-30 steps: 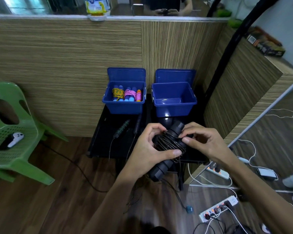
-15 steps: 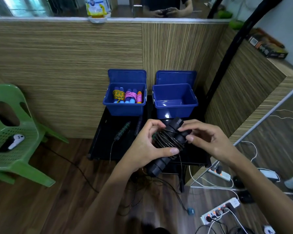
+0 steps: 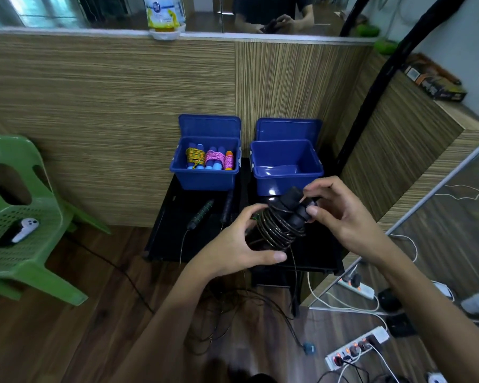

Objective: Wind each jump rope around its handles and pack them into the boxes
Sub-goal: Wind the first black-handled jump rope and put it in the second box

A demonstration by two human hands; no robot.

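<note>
Jump rope (image 3: pixel 281 226) handles angled up-right

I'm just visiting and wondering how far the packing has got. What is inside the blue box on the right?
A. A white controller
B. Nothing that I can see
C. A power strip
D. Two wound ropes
B: the right blue box shows only its bare shiny floor, while the wound colourful ropes sit in the left blue box.
</note>
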